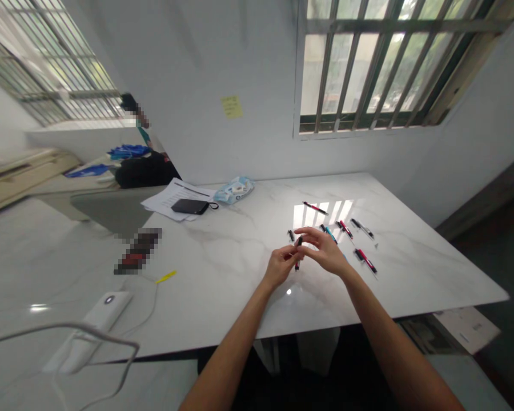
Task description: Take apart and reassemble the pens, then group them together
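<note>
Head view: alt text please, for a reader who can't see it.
A person's left hand holds a black-and-red pen, with the right hand at its upper end, over a marbled white table. Other pens lie nearby; farther back are printed papers, a black device and a blue-and-white packet.

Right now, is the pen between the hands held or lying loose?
Held: the left hand pinches the pen, right hand at its upper end. Whether it touches the table, I cannot tell.
</note>
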Demonstrator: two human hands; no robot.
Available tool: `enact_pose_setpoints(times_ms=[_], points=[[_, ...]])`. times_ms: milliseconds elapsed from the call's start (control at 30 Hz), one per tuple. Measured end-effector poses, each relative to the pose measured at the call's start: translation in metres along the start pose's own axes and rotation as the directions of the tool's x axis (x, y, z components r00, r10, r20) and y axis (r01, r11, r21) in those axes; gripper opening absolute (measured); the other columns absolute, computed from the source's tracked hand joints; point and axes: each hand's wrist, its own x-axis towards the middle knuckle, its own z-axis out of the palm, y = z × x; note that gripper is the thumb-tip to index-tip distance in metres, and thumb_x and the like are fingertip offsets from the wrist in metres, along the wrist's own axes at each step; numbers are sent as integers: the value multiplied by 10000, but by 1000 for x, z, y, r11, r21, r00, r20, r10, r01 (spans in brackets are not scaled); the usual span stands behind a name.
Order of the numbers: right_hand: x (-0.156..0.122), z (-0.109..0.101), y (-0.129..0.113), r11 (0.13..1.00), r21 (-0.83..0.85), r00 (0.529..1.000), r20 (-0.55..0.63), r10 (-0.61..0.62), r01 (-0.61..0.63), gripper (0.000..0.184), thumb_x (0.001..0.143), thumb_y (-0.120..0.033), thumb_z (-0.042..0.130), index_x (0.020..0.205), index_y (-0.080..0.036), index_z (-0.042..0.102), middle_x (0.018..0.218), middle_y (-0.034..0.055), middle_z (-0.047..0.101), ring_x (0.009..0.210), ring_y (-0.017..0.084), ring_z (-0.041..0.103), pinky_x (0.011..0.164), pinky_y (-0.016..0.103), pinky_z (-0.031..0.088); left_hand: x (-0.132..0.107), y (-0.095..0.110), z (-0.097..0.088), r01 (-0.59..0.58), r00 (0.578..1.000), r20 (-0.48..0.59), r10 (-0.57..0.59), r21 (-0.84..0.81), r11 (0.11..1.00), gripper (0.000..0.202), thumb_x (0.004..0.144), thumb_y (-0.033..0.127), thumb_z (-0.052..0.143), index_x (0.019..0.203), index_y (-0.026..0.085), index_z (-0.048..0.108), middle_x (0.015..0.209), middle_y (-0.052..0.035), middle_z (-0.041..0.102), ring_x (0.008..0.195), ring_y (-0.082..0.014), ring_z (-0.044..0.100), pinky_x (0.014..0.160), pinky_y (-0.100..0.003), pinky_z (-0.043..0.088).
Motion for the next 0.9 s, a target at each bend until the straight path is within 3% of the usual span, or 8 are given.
enact_pose_setpoints(times_ms=[67, 167, 300, 467, 600, 667, 767, 900], points=[[0, -1, -1, 1000, 27, 999, 37, 8, -9, 455, 869, -363, 746, 1300, -263, 639, 1100, 56, 753, 1102, 225, 706, 1090, 472, 503, 0, 2, 0, 0, 1000, 0, 0, 9, 1000, 422, 859, 535, 742, 761, 125, 739, 675, -25, 634, 589, -108, 534, 569, -230, 439], [0, -1, -1, 999, -50, 999, -43, -3, 1, 430, 825, -376, 794, 1224, -261, 684, 1067, 47, 747, 1071, 227, 705, 1089, 476, 499, 0, 4, 0, 2, 1000, 9, -2, 37, 999, 408, 867, 529, 734, 805, 127, 754, 683, -24, 640, 594, -110, 544, 575, -230, 433], [1, -1, 2, 998, 59, 1000, 14, 4, -5, 436, 876, -386, 733, 1280, -249, 642, 1035, 53, 755, 1034, 217, 720, 1041, 460, 533, 1, 6, -1, -3, 1000, 10, 2, 53, 999, 418, 855, 540, 740, 776, 130, 745, 668, -19, 631, 593, -112, 539, 576, -231, 427], [-1, 2, 0, 998, -58, 994, -105, -40, 34, 371, 846, -386, 764, 1184, -257, 683, 1103, 46, 739, 1075, 205, 696, 1077, 453, 504, 2, 1, -2, -8, 1000, 7, 8, 67, 998, 408, 875, 533, 720, 803, 134, 753, 661, -18, 630, 600, -116, 537, 576, -229, 415], [-3, 3, -4, 999, -32, 998, -58, -33, 31, 422, 876, -376, 730, 1275, -271, 639, 1135, 50, 739, 1114, 205, 693, 1080, 457, 503, 2, 2, -2, 4, 1000, 11, -5, 79, 997, 422, 873, 543, 717, 775, 133, 736, 666, -22, 632, 595, -116, 531, 578, -231, 417], [-4, 2, -4, 997, -74, 995, -95, -31, 24, 421, 851, -385, 755, 1245, -271, 659, 1140, 47, 737, 1108, 209, 694, 1083, 461, 502, 2, 4, -2, 3, 1000, 9, -4, 82, 997, 432, 870, 554, 715, 776, 132, 735, 673, -25, 635, 594, -116, 528, 576, -231, 415], [-4, 1, -3, 1000, 10, 997, -79, 6, -5, 410, 856, -392, 745, 1230, -248, 659, 1040, 51, 754, 1021, 212, 727, 1022, 443, 547, 2, 7, -1, 3, 1000, 11, -4, 77, 997, 431, 849, 556, 737, 773, 132, 734, 679, -22, 630, 601, -115, 526, 579, -229, 419], [-4, 0, 0, 996, 73, 997, -46, 57, -53, 505, 808, -398, 796, 1264, -253, 636, 1118, 74, 746, 1095, 230, 709, 985, 422, 562, 3, 6, -1, 3, 1000, 4, -3, 61, 998, 442, 851, 560, 731, 762, 128, 734, 665, -25, 626, 604, -120, 536, 583, -234, 431]])
